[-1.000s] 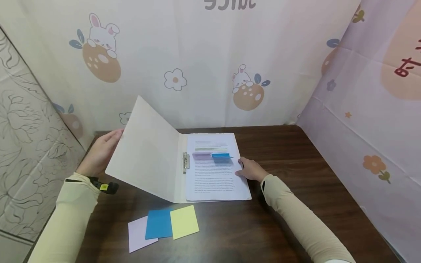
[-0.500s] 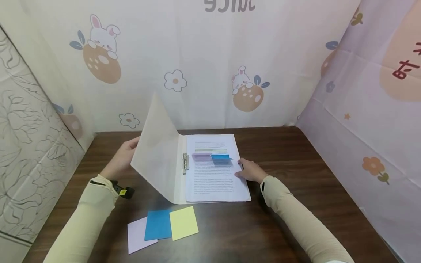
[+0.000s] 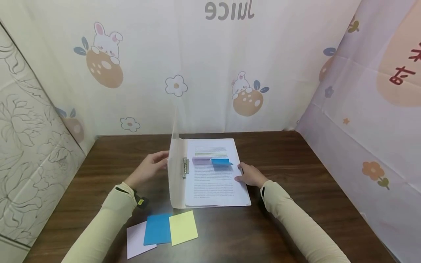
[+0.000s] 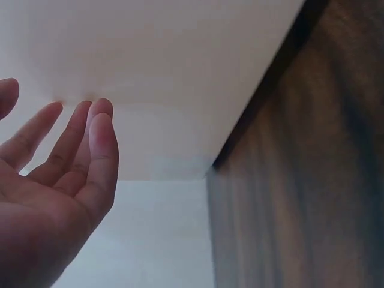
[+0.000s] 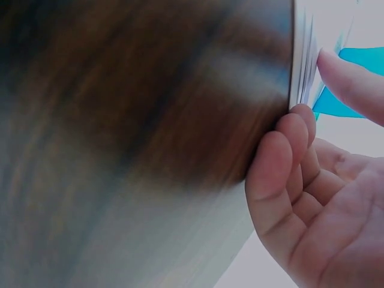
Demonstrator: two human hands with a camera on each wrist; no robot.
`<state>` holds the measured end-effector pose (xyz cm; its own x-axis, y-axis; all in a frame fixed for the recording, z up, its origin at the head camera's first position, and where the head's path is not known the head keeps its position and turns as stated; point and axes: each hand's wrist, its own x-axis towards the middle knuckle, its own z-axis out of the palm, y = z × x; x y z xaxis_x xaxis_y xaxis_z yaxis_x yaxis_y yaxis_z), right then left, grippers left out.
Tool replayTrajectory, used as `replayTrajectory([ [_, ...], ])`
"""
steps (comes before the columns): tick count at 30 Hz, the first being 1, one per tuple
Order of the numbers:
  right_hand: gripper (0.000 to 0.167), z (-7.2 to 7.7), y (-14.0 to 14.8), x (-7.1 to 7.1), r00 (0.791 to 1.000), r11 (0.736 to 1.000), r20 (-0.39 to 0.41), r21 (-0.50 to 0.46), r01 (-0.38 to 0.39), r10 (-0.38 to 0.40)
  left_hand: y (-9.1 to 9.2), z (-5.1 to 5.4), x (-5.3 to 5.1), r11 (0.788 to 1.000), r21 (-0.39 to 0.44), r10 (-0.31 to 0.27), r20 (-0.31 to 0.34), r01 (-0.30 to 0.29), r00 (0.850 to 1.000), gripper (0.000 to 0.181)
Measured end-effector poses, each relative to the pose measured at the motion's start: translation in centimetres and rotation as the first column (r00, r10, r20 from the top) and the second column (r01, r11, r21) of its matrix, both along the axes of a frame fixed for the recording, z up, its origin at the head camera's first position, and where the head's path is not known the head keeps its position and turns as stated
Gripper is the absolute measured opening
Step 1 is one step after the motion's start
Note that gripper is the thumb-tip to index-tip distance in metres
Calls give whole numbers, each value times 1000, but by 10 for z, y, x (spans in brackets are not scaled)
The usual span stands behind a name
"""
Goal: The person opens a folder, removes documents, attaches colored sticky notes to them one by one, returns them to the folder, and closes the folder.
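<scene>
A white file folder lies on the table with its front cover standing nearly upright. My left hand is at the cover's outer face; in the left wrist view its fingertips touch the white board, fingers slightly bent, thumb apart. Inside the folder sits a stack of printed sheets beside a metal clip. A lilac sticky note and a blue sticky note stick up from the top sheet. My right hand holds the right edge, thumb on the papers, fingers along the side.
In front of the folder on the dark wooden table lie overlapping pads of notes: lilac, blue and yellow. A patterned curtain hangs behind the table's far edge, and more printed cloth is at the right.
The cover has swung up and rightward from leaning left to nearly upright. My left hand has moved right with it, while the right hand stays at the folder's edge.
</scene>
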<state>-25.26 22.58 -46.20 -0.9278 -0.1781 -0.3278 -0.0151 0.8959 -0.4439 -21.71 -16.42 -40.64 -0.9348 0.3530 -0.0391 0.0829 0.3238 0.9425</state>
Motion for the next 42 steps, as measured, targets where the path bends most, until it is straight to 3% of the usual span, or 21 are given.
replayTrajectory([
  [5, 61, 2, -2, 0, 1000, 1000, 0, -9, -2, 2, 6, -10, 0, 999, -51, -16, -20, 15, 1000, 53],
  [12, 62, 8, -3, 0, 1000, 1000, -7, -16, 0, 0, 15, -14, 1, 996, -90, -4, -26, 2, 1000, 48],
  [17, 62, 8, -7, 0, 1000, 1000, -12, -10, -5, 5, 23, -25, 4, 985, -170, -6, -81, -8, 997, 41],
  [23, 56, 8, -10, 2, 998, 999, -40, -6, -41, 41, 27, -38, 9, 950, -309, 10, -125, -49, 992, 37],
  [33, 53, 6, -4, -2, 986, 988, -82, -38, -152, 148, 32, -48, 8, 889, -450, 53, -73, -81, 996, 47],
  [37, 53, 5, 4, -7, 992, 987, -37, -107, -120, 117, 39, -49, 4, 872, -486, 47, -53, -66, 998, 46],
  [42, 45, 1, 16, -8, 996, 968, 80, -251, -15, 37, 48, -50, 2, 847, -530, 18, -53, -43, 998, 46],
])
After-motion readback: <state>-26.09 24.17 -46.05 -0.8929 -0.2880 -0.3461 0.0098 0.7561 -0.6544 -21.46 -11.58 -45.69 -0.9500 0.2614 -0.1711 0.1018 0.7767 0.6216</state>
